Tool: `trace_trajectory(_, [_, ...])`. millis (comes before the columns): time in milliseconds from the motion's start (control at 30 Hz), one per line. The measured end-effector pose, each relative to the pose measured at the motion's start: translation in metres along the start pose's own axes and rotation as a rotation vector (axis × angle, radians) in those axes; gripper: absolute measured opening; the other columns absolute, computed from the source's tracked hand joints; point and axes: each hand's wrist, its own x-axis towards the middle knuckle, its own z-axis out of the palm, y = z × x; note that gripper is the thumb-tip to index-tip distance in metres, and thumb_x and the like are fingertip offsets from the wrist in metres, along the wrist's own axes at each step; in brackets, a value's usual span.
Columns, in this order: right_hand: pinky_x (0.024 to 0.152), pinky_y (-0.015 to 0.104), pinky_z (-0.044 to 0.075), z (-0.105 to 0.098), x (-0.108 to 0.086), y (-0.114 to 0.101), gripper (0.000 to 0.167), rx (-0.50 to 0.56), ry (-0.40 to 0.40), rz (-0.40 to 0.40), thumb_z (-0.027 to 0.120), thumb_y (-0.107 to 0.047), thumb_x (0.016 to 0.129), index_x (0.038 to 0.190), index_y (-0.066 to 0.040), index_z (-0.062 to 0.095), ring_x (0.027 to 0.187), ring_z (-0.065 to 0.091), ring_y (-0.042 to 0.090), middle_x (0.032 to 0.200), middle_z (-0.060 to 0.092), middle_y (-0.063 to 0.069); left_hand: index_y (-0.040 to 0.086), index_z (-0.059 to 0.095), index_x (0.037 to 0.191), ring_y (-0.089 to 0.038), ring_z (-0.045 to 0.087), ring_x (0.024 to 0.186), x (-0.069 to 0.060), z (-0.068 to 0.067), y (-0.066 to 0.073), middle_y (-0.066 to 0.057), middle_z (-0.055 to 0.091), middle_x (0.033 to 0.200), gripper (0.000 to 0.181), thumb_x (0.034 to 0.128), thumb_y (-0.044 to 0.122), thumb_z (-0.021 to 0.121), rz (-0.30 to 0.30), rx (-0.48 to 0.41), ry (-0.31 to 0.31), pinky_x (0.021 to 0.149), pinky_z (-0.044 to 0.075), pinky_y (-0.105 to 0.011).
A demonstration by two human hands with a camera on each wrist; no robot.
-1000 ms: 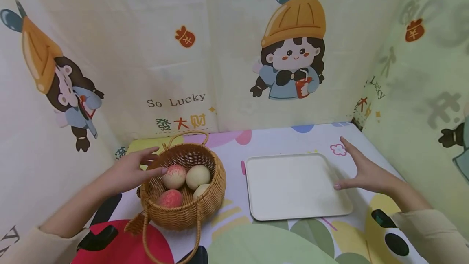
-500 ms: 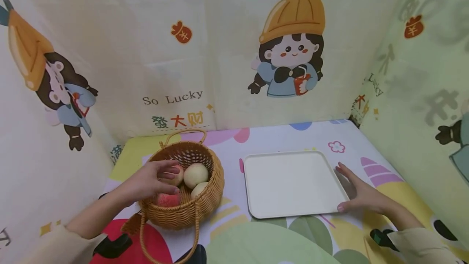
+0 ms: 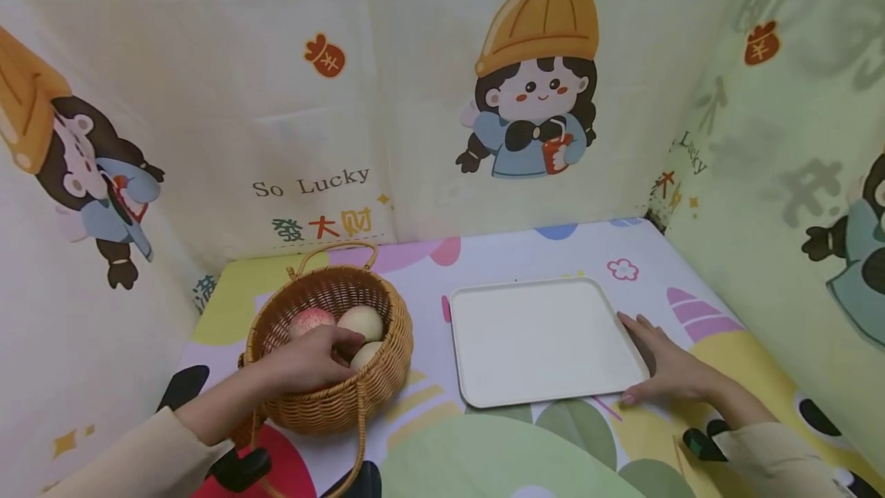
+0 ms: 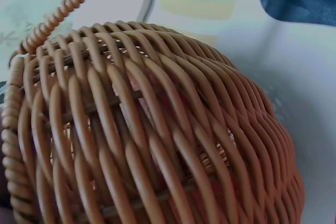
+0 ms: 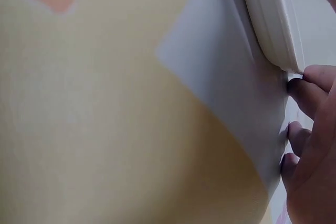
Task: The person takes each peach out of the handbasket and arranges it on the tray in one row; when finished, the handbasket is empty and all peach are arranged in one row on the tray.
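A round wicker basket (image 3: pixel 397 344) stands on the left of the table with peaches inside. My left hand (image 3: pixel 307 360) reaches into it, fingers and thumb on either side of a pale peach (image 3: pixel 366 356) at the near right. Whether they grip it is unclear. Behind lie another pale peach (image 3: pixel 362 322) and a pink-speckled peach (image 3: pixel 309 320); the hand covers the red one. The left wrist view is filled by the basket's woven side (image 4: pixel 157 129). My right hand (image 3: pixel 674 375) is at the right edge of a white tray (image 3: pixel 546 340), a fingertip touching its rim in the right wrist view.
A printed cloth (image 3: pixel 498 452) covers the table. Patterned curtains (image 3: pixel 415 98) enclose the back and sides. One basket handle (image 3: pixel 362 429) hangs down at the front, and another handle (image 3: pixel 339 246) stands up at the back.
My left hand has moved from the basket's left rim, over the peaches and down to the near-right pale one. My right hand has come down to the tray's right edge.
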Motion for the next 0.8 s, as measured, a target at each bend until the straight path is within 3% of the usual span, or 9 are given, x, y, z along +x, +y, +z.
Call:
trace_trajectory(167, [0.092,0.087,0.014,-0.001,0.001,0.001,0.126,-0.026,0.002,0.013,0.096,-0.037,0.062,0.160,-0.004,0.022,0.130,0.006,0.078,0.153,0.008,0.048,-0.004,0.065,0.128,-0.019,0.059,0.095,0.008,0.005,0.006,-0.010,0.068,0.110,0.054,0.0795,0.012,0.082,-0.012,0.163,0.016,0.083,0.051,-0.038])
trace_trajectory(267, [0.091,0.087,0.016,0.000,0.001,0.000,0.126,-0.034,0.004,0.019,0.096,-0.038,0.062,0.159,-0.003,0.023,0.129,0.008,0.079,0.152,0.009,0.048,-0.003,0.066,0.126,-0.021,0.056,0.094,0.009,0.007,0.010,-0.009,0.068,0.109,0.053,0.0785,0.012,0.083,-0.008,0.208,0.023,0.083,0.048,-0.039])
trace_trajectory(500, [0.091,0.087,0.016,-0.001,0.001,-0.004,0.126,-0.056,0.009,0.045,0.096,-0.038,0.062,0.159,-0.003,0.023,0.128,0.009,0.079,0.152,0.010,0.048,0.008,0.063,0.101,-0.018,0.052,0.073,0.007,0.011,0.014,0.000,0.058,0.080,0.033,0.0764,0.017,0.084,-0.052,0.333,0.091,0.068,0.046,-0.036])
trace_trajectory(800, [0.090,0.087,0.014,0.002,0.001,0.001,0.125,-0.040,0.015,0.024,0.095,-0.037,0.063,0.160,-0.005,0.023,0.127,0.007,0.080,0.152,0.009,0.048,0.008,0.058,0.101,-0.018,0.052,0.074,0.012,0.018,0.013,-0.001,0.058,0.084,0.043,0.0777,0.031,0.085,-0.064,0.352,0.125,0.070,0.047,-0.036])
